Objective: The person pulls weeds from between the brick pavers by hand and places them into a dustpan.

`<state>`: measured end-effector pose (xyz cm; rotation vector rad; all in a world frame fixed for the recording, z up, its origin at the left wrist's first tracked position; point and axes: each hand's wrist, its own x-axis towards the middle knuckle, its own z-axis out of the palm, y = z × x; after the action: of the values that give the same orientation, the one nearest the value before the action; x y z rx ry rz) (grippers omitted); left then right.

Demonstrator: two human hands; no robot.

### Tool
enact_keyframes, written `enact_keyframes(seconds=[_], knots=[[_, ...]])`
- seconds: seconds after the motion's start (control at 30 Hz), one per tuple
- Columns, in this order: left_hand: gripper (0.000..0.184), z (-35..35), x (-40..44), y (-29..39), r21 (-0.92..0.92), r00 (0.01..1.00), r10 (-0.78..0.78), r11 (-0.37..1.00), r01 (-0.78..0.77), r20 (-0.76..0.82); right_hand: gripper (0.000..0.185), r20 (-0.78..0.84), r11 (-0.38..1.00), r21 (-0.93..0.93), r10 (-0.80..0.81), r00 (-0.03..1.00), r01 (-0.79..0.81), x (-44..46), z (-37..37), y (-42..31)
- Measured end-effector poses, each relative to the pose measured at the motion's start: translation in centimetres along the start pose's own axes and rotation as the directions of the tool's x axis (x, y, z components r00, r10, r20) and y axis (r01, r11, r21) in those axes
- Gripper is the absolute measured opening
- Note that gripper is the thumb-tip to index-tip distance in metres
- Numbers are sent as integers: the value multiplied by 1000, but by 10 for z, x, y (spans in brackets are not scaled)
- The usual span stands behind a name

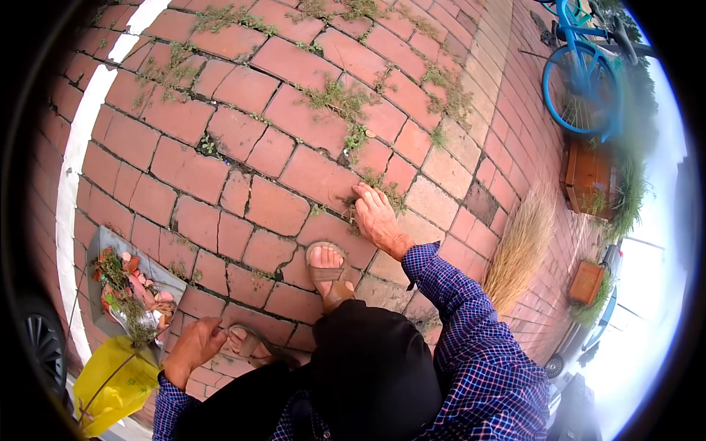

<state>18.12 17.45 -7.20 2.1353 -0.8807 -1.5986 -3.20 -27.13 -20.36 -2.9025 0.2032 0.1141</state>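
Where weeds border right grip | closure indiscernible | left grip curled, hold unclear

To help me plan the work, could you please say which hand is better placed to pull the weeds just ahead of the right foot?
Probably the right: the right hand reaches down beside those weeds, while the left hand is farther off, near the grey container.

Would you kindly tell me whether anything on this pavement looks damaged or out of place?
Yes: weeds sprout from joints between the red pavers, including by the right hand, breaking up the otherwise regular paving. One dark paver beside the pale strip also looks odd, being duller than its neighbours.
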Motion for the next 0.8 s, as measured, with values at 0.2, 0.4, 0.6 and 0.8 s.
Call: enact_keyframes(seconds=[0.2, 0.4, 0.6, 0.8], knots=[[29, 5, 2, -4, -16, 1000, 9, 1000, -10, -20, 38, 90, 979, -188, 91, 992, -72, -3, -18, 27], [30, -3, 6, 3, -1, 992, -79, 997, 79, 102, 33, 162, 948, -274, 209, 964, -159, -4, -27, 25], [29, -2, 5, 3, -74, 994, -92, 993, 96, 55, 14, 105, 921, -157, 373, 922, -355, -4, -6, 33], [36, 0, 5, -6, 28, 997, -32, 999, 30, 74, 22, 125, 935, -148, 341, 932, -323, -15, 23, 69]])
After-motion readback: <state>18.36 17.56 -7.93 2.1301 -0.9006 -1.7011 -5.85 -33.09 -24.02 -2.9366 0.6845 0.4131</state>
